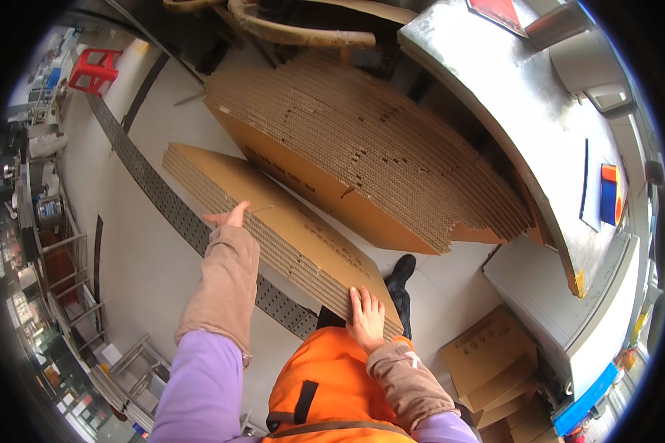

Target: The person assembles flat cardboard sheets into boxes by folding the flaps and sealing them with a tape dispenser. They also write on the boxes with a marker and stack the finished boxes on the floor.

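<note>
A small stack of flattened cardboard boxes (299,244) stands on edge and slants across the floor in front of me, its corrugated edges facing up. Near its middle, my left hand (229,215) straddles the upper edges, thumb and a finger spread; its other fingers are mostly hidden. At the end closest to my body, my right hand (366,319) grips the stack with its fingers laid over the top edges. Just beyond is a much larger bundle of flattened cardboard boxes (362,140), also on edge, with a narrow gap between the two.
A metal-topped table (495,81) curves along the right, holding a tape roll (609,194) and a metal jug (587,66). Open cartons (495,362) sit at lower right. A perforated floor strip (155,177) runs past the stack. A red stool (94,70) stands far left.
</note>
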